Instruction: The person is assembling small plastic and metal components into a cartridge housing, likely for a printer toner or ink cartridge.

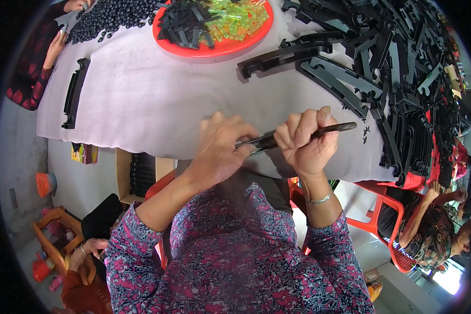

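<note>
On the near side of the red tray [222, 51], the left hand [221, 141] and the right hand [309, 140] hold a long, slim black part [266, 144] — left thumb and fingers pinched on one end, right fingers curled tight around it further along. A heap of black plastic brackets [387, 60] lies right of the tray — small round black pieces [112, 20] lie left.

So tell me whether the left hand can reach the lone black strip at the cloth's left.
Probably yes: only cloth lies between the left hand and the strip, though the hand is busy with the black bar.
</note>
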Demonstrator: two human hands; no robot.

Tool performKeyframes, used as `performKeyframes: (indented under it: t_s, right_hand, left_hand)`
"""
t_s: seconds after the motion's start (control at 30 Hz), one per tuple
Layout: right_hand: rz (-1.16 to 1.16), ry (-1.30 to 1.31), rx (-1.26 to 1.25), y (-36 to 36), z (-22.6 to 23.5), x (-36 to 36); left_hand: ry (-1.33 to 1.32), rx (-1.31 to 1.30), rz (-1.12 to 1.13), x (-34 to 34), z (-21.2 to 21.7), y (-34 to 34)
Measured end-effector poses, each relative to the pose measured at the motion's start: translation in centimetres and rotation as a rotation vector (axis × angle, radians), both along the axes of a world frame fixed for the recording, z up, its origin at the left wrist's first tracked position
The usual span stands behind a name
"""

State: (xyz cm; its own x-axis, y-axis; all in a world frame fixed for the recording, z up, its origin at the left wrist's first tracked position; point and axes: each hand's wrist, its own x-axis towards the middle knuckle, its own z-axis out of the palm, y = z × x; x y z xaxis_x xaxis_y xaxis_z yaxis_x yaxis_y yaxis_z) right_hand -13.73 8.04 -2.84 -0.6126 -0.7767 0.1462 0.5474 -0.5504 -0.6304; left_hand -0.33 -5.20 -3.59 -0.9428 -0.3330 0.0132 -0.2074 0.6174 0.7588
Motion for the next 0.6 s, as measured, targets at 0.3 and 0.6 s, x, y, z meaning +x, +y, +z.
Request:
performKeyframes:
  t_s: [0.3,0.6]
  right_hand:
    - [0.001,-0.056,0.043,0.3,-0.8,0.1]
    - [0.02,-0.015,0.091,0.5,-0.3,0.0]
  left_hand:
    - [-0.026,-0.013,-0.025,0.0,0.1,0.0]
    - [0.001,-0.024,-0.021,0.1,0.3,0.1]
